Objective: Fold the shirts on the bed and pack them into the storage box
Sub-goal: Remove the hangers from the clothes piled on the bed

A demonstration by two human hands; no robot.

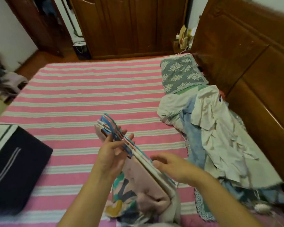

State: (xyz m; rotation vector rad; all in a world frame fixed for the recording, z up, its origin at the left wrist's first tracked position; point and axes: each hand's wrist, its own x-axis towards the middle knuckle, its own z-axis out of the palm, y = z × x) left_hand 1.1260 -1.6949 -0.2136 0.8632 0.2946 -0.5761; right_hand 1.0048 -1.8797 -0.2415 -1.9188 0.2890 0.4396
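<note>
Bundle of shirts on hangers (pixel 147 174) held up over the near edge of the bed (pixel 88 95) — long axis diagonal, hooks pointing to the far left, hems trailing toward the near right. Left hand (pixel 111 154) at the hook end, fingers half-curled about the hangers (pixel 120 136), loose clamp rather than a fist. Right hand (pixel 170 166) against the right flank of the bundle at shoulder height, fingers spread and flat, closed on nothing as far as visible. Storage box (pixel 15 169) dark, at the near left corner, nearer the left hand. More unfolded shirts (pixel 216 133) heaped along the right edge by the headboard (pixel 246 59) — nearer the right hand. Folding judged not yet begun; hangers probably to come off first.
</note>
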